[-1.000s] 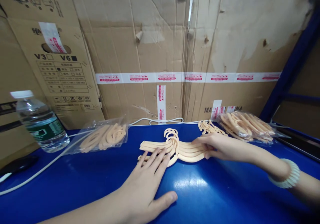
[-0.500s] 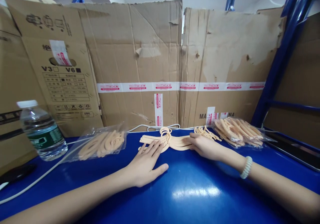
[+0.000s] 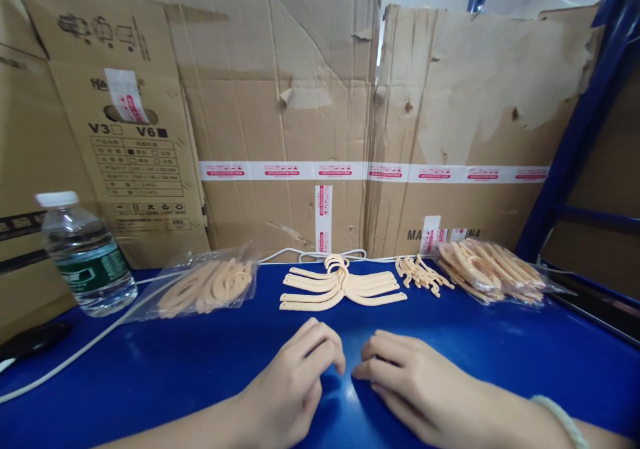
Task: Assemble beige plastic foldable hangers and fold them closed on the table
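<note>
My left hand (image 3: pixel 300 375) is just above or on the front of the blue table (image 3: pixel 210 362), its fingers curled in and nothing visible in them. Facing it, a small gap away, is my right hand (image 3: pixel 413 375), with bent fingers and no object showing. Beyond both hands, touched by neither, several beige plastic clothes hangers (image 3: pixel 345 285) lie nested in a row, hooks pointing to the back. To their right is a loose pile of small curved beige pieces (image 3: pixel 420 274).
Clear bags of beige hanger parts lie at left (image 3: pixel 215 287) and right (image 3: pixel 493 272). A water bottle (image 3: pixel 89 262), a black mouse (image 3: pixel 35 339) and a white cable (image 3: pixel 95 345) are at left. Cardboard sheets (image 3: pixel 280 129) line the back; a dark flat device (image 3: pixel 595 305) lies far right.
Both hands have left the hangers and come back toward me, closer together. The left fingers, spread flat before, are now curled. The hanger arms show uncovered.
</note>
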A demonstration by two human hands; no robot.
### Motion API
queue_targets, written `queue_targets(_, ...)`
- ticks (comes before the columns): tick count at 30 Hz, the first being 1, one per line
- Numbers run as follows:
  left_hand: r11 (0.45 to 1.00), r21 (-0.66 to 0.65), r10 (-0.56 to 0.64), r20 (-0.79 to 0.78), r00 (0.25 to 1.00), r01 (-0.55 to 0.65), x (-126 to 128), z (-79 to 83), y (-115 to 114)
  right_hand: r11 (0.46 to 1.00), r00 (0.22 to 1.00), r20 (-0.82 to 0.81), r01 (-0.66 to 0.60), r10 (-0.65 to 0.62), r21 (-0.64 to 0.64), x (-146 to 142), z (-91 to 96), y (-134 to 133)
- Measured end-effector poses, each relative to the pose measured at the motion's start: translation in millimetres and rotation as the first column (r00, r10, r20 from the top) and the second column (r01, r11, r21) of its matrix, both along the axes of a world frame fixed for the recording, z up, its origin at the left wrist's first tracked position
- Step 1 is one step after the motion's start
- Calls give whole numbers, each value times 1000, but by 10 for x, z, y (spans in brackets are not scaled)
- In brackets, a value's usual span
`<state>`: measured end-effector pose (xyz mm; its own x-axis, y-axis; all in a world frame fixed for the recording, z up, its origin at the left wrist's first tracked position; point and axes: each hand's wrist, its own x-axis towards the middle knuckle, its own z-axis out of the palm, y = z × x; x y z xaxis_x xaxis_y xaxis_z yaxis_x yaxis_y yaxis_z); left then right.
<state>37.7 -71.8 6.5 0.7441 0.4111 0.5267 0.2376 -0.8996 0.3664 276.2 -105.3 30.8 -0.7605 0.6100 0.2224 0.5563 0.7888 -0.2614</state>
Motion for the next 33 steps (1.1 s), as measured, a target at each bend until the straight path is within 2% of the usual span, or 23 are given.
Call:
queue_targets(2, 1000, -21, -16, 24, 1000, 16, -1, -33, 18, 999, 997, -72, -42, 42, -8, -31, -55, 8)
queue_targets(5, 999, -36, -10, 60, 998, 13, -9, -50, 33, 998, 989, -147, -22, 13, -63, -19, -53, 26)
queue_targets(12, 998, -30, -50, 89, 995, 53, -11, -62, 46, 993, 994, -108, 4, -17, -116, 33, -4, 5)
queue_targets(19, 998, -59, 23, 90, 996, -18, -18, -33, 32, 990, 995, -102, 7, -22, -142, 21, -3, -4)
queue_targets(25, 995, -93, 37, 117, 992, -26, -21, -17, 21, 990, 991, -134, 0, -19, -143, 5, -26, -3)
queue_targets(33, 997, -70, 41, 132, 990, -32, -28, -17, -4, 988, 989, -143, 5, -27, -152, 32, -66, 9)
